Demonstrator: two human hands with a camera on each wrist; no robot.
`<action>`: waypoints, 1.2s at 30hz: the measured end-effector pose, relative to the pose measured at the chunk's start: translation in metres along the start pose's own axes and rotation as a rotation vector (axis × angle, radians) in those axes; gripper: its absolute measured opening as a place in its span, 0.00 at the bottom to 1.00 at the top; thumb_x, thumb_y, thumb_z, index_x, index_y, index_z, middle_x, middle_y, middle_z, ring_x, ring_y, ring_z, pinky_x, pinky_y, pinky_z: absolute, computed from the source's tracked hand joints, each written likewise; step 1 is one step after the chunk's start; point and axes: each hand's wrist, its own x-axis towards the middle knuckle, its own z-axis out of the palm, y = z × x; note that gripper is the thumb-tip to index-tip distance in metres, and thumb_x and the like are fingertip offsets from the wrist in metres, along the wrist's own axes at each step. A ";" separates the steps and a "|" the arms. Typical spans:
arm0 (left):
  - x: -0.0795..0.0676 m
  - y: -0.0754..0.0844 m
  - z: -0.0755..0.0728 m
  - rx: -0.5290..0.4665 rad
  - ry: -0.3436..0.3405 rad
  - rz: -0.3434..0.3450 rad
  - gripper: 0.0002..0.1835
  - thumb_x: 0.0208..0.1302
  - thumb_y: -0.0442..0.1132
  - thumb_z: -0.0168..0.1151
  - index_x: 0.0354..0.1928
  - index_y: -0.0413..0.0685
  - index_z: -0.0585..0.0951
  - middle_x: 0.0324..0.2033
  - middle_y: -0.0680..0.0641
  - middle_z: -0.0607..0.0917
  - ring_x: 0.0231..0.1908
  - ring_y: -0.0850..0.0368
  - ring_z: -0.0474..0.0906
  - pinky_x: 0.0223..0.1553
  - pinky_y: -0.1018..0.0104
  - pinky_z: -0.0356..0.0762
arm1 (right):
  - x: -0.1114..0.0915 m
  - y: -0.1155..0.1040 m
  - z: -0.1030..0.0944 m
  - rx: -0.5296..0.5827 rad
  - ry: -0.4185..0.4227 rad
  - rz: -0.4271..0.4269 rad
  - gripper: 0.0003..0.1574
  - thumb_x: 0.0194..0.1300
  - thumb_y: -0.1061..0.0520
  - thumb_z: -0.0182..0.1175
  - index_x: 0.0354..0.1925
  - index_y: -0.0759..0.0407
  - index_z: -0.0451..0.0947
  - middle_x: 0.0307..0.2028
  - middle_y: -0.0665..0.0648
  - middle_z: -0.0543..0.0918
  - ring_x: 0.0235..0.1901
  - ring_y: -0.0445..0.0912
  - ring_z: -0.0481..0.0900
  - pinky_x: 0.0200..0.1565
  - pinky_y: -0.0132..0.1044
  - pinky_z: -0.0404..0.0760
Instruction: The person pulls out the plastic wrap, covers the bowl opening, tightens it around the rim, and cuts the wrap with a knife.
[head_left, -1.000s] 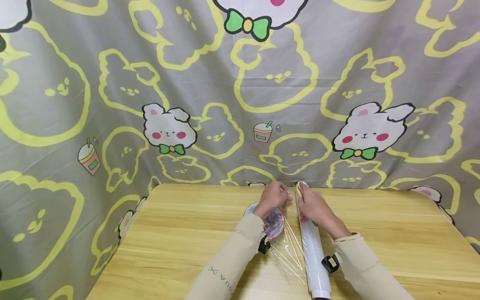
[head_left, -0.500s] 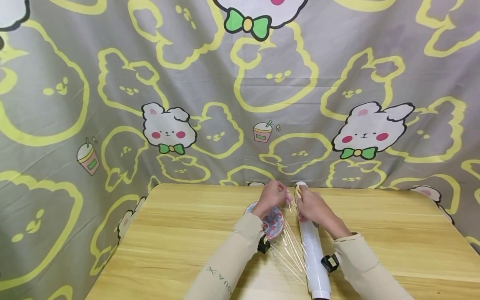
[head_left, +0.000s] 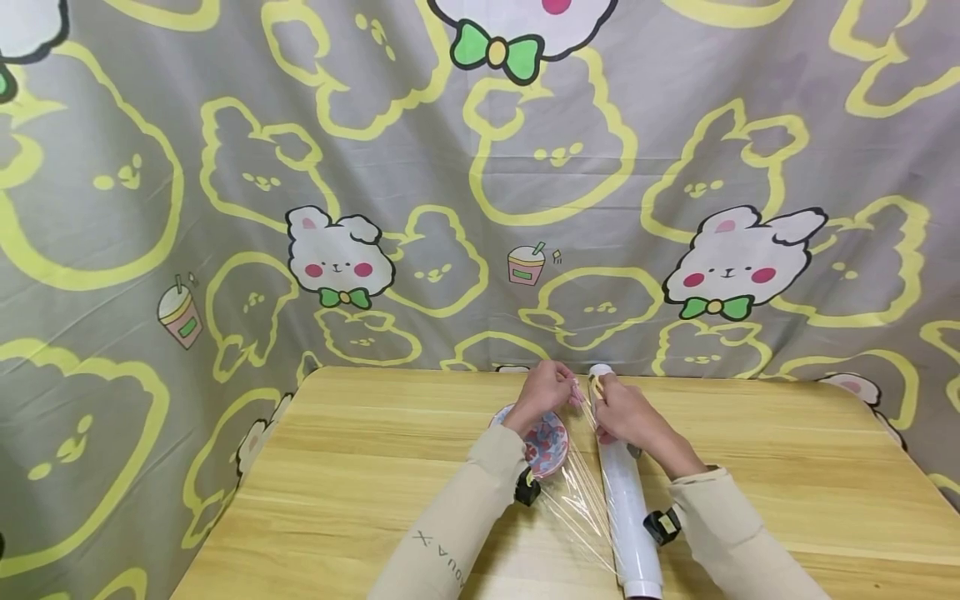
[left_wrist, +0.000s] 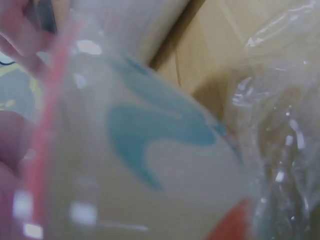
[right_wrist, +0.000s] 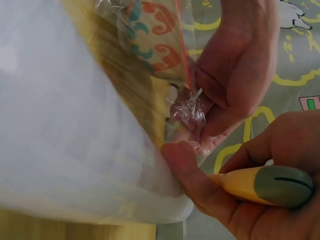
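A bowl (head_left: 546,446) with a red rim and a blue-and-red pattern stands on the table, partly hidden by my left forearm. Clear cling film (head_left: 581,500) stretches from it to a thick white cling film roll (head_left: 633,521) on its right. Just beyond the bowl, my left hand (head_left: 546,392) pinches a gathered bunch of film (right_wrist: 190,112). My right hand (head_left: 630,414) lies over the roll's far end, holding a tool with a yellow-and-grey handle (right_wrist: 280,186). Its working end is hidden, so its kind is unclear. The right thumb and fingertips touch the film beside the left fingers.
The wooden table (head_left: 360,467) reaches back to a grey curtain (head_left: 435,167) printed with yellow outlines and white rabbits. Black wrist cameras sit below both hands, the left camera (head_left: 528,487) close to the bowl.
The film by my left fingers is drawn into a tighter strand, running from the fingers down along the roll. Both hands have hardly moved.
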 end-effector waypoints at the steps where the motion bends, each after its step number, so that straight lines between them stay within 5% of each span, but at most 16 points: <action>1: 0.000 0.000 0.000 -0.001 0.000 0.005 0.07 0.73 0.30 0.57 0.44 0.34 0.83 0.30 0.38 0.89 0.33 0.45 0.89 0.19 0.75 0.67 | 0.000 -0.001 -0.001 0.005 -0.006 0.004 0.35 0.73 0.67 0.42 0.72 0.82 0.50 0.24 0.62 0.81 0.21 0.49 0.84 0.25 0.40 0.87; 8: 0.001 -0.001 0.000 0.042 0.018 0.016 0.05 0.71 0.31 0.61 0.41 0.36 0.84 0.27 0.46 0.87 0.28 0.55 0.85 0.21 0.74 0.68 | -0.002 -0.001 -0.001 0.001 -0.021 0.019 0.34 0.73 0.67 0.44 0.71 0.83 0.51 0.27 0.65 0.81 0.23 0.50 0.84 0.27 0.41 0.87; 28: -0.004 -0.002 0.000 -0.079 -0.026 0.031 0.08 0.74 0.28 0.54 0.44 0.32 0.82 0.27 0.41 0.89 0.31 0.44 0.89 0.26 0.72 0.78 | -0.022 -0.008 -0.003 -0.075 -0.073 -0.013 0.26 0.73 0.66 0.47 0.63 0.83 0.64 0.24 0.59 0.80 0.23 0.49 0.84 0.30 0.41 0.85; 36: -0.003 -0.002 -0.001 -0.091 -0.023 0.041 0.10 0.71 0.26 0.52 0.44 0.32 0.83 0.28 0.41 0.89 0.32 0.45 0.89 0.30 0.71 0.81 | -0.031 -0.009 -0.002 -0.011 -0.108 -0.002 0.32 0.72 0.67 0.46 0.69 0.85 0.57 0.26 0.61 0.80 0.24 0.50 0.83 0.30 0.42 0.87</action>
